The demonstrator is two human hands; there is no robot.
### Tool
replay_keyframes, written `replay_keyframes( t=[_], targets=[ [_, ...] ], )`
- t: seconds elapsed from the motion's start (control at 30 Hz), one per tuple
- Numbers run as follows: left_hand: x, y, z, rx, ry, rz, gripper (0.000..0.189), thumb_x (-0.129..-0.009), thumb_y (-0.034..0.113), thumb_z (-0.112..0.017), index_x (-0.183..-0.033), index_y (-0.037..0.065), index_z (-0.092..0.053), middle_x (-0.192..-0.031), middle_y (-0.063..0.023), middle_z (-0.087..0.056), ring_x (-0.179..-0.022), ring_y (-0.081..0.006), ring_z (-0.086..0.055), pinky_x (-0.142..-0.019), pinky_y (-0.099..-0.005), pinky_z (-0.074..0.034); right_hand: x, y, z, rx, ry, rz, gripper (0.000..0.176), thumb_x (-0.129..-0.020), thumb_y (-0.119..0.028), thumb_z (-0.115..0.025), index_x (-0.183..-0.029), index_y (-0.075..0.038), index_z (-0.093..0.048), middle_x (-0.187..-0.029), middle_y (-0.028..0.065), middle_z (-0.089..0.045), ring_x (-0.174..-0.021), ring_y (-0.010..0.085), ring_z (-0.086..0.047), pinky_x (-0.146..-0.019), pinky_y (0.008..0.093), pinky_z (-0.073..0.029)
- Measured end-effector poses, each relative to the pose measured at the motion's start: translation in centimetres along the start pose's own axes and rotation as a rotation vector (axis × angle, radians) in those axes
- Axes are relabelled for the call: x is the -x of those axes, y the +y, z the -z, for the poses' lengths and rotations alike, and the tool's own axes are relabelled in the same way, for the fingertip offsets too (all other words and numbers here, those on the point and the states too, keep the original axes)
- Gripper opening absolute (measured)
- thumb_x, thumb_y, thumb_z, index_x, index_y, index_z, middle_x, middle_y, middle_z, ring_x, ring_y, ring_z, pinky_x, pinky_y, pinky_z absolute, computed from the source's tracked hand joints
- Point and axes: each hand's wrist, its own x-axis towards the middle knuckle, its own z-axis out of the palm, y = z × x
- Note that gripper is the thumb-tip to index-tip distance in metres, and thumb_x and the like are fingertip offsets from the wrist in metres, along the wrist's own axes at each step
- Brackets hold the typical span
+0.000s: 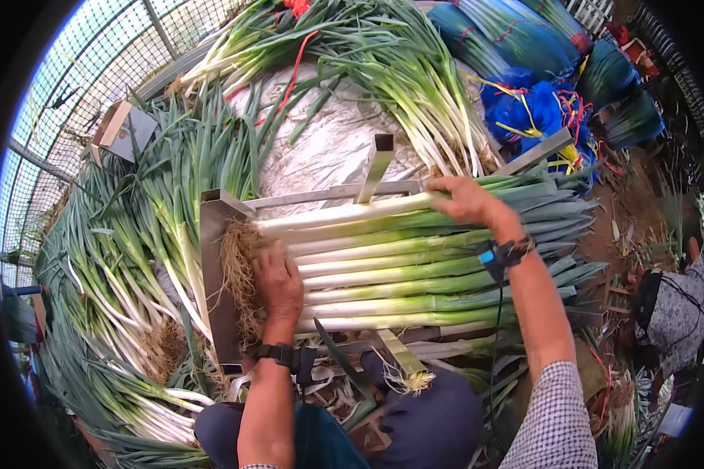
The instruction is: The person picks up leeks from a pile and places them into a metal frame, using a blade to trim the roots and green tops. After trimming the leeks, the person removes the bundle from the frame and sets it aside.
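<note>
A row of several long green onions point(383, 270) lies side by side across a metal frame point(219, 301), roots to the left and dark green leaves to the right. My left hand point(279, 285) rests on the white ends beside the brown roots point(241, 270), fingers apart and pointing away from me. My right hand point(471, 202) lies over the farthest stalk, its fingers bent round the upper edge where white turns green; the fingertips are partly hidden. A square metal post point(377, 168) rises behind the row, and another point(401, 352) stands in front of it.
Loose onion piles lie at the left point(125, 250) and behind the frame point(414, 86). Wrapped blue bundles point(504, 35) and blue netting point(532, 113) are at the upper right. A cardboard box point(123, 131) sits upper left. Another person point(673, 313) is at the far right.
</note>
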Motion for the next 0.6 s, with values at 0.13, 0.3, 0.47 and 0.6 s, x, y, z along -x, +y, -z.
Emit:
replay_keyframes(
  t=[0.13, 0.3, 0.47, 0.6],
  targets=[
    [-0.3, 0.2, -0.3, -0.009, 0.043, -0.007, 0.042, -0.094, 0.013, -0.061, -0.135, 0.005, -0.059, -0.117, -0.018, -0.058, -0.109, -0.0398, -0.052, -0.098, -0.0504, -0.045, -4.5, 2.1, 2.9, -0.228, -0.068, -0.171, 0.043, -0.092, -0.033, -0.069, -0.118, 0.001, -0.072, -0.1, 0.0178, -0.074, -0.093, 0.0251, -0.069, -0.086, 0.0367, -0.054],
    [0.0, -0.1, -0.3, -0.027, 0.017, -0.014, 0.041, -0.094, 0.013, -0.061, -0.135, 0.006, -0.062, -0.115, -0.015, -0.058, -0.109, -0.0368, -0.053, -0.097, -0.0486, -0.045, -7.4, 4.3, 1.4, 0.284, -0.529, -0.399, 0.059, -0.085, -0.047, -0.066, -0.114, 0.004, -0.071, -0.107, 0.0221, -0.074, -0.093, 0.035, -0.07, -0.08, 0.0473, -0.054],
    [-0.1, 0.5, 0.3, -0.01, 0.0, 0.008, 0.04, -0.095, 0.013, -0.06, -0.133, 0.003, -0.062, -0.119, -0.0168, -0.059, -0.108, -0.0376, -0.053, -0.099, -0.0483, -0.046, -7.9, 6.8, 1.2, 0.23, -0.678, -0.399, 0.064, -0.092, -0.057, -0.061, -0.12, -0.001, -0.072, -0.113, 0.0171, -0.074, -0.1, 0.0308, -0.067, -0.09, 0.0434, -0.05],
    [-0.3, 0.6, 0.4, -0.048, -0.005, -0.004, 0.041, -0.095, 0.012, -0.06, -0.135, 0.003, -0.062, -0.118, -0.0159, -0.059, -0.108, -0.0365, -0.053, -0.098, -0.0475, -0.047, -8.9, 5.8, 2.4, 0.081, -0.801, -0.372, 0.064, -0.092, -0.057, -0.063, -0.13, -0.006, -0.07, -0.128, 0.0142, -0.072, -0.115, 0.0275, -0.065, -0.103, 0.04, -0.048]
  ],
)
